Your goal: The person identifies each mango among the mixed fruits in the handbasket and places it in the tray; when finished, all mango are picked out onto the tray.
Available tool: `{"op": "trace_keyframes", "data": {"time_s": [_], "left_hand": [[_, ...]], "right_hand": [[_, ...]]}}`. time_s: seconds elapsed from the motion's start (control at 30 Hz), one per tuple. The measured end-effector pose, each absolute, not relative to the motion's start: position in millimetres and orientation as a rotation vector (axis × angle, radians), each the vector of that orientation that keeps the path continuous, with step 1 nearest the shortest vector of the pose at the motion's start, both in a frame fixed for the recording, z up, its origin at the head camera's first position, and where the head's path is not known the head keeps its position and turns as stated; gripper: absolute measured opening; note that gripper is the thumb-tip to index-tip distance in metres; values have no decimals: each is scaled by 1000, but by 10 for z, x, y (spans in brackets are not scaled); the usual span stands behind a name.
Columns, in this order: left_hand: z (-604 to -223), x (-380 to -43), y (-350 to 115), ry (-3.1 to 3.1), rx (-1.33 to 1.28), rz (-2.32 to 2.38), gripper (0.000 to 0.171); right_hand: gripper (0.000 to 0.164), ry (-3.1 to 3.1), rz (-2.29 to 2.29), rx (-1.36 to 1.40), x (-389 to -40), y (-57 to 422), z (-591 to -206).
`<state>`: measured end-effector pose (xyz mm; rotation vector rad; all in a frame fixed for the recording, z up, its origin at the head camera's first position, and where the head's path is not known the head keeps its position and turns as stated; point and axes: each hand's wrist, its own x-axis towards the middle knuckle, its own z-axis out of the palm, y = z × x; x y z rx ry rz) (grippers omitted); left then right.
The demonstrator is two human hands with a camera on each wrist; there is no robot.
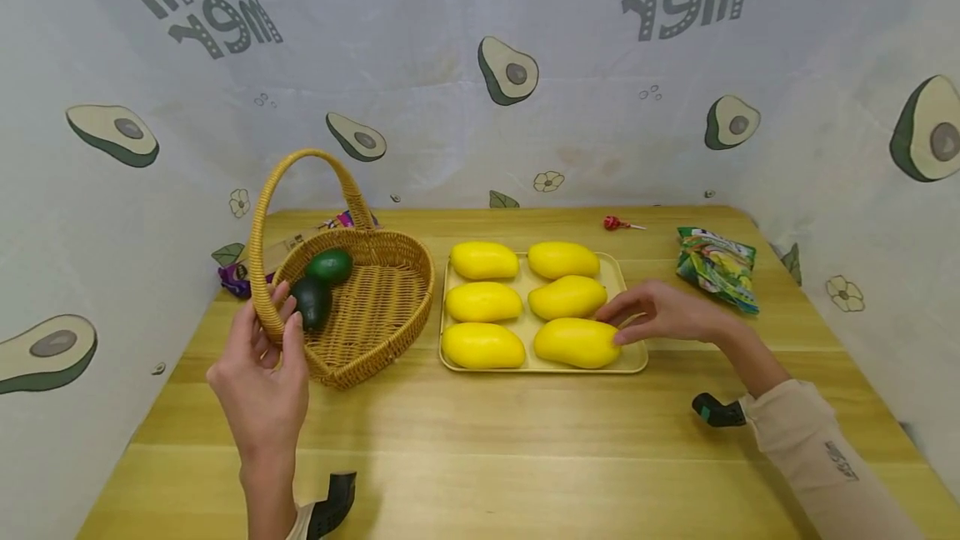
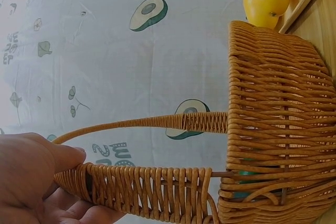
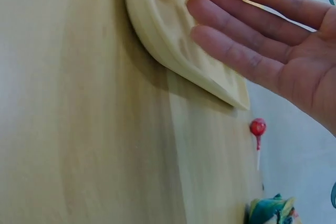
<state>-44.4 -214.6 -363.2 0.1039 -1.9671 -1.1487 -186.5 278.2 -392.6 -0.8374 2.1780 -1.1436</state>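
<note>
My left hand (image 1: 264, 373) grips the wicker basket (image 1: 405, 348) by the near side of its tall handle (image 2: 147, 187), thumb and fingers curled round it. The basket's rim is heart-shaped, and two dark green avocados (image 1: 311, 302) lie inside at its left. Several yellow mangoes (image 1: 483, 346) lie in two columns on a cream tray (image 1: 636, 358). My right hand (image 1: 667, 312) is at the right end of the nearest right mango (image 1: 576, 343), thumb by its tip and fingers behind it. In the right wrist view those fingers (image 3: 236, 51) look fairly straight, the mango mostly cut off.
A red lollipop (image 1: 613, 223) lies behind the tray. To the right is a green snack bag (image 1: 717, 267). Purple-wrapped items (image 1: 235, 280) lie partly hidden behind the basket. An avocado-print cloth (image 1: 435, 165) surrounds the wooden table (image 1: 480, 448) at back and sides.
</note>
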Motion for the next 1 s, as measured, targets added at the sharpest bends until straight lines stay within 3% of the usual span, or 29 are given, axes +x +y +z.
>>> {"op": "trace_keyframes", "data": {"time_s": [0.57, 0.83, 1.0], "left_hand": [[-3524, -317, -2168, -2066, 218, -1164, 38], [-3235, -227, -2155, -2091, 234, -944, 78], [-2933, -284, -1905, -1939, -7, -791, 75]], "right_hand": [[37, 2196, -1122, -925, -1815, 2923, -3773], [36, 2551, -1185, -988, -1728, 2663, -3338], [55, 2888, -1186, -1075, -1662, 2347, -3021]]}}
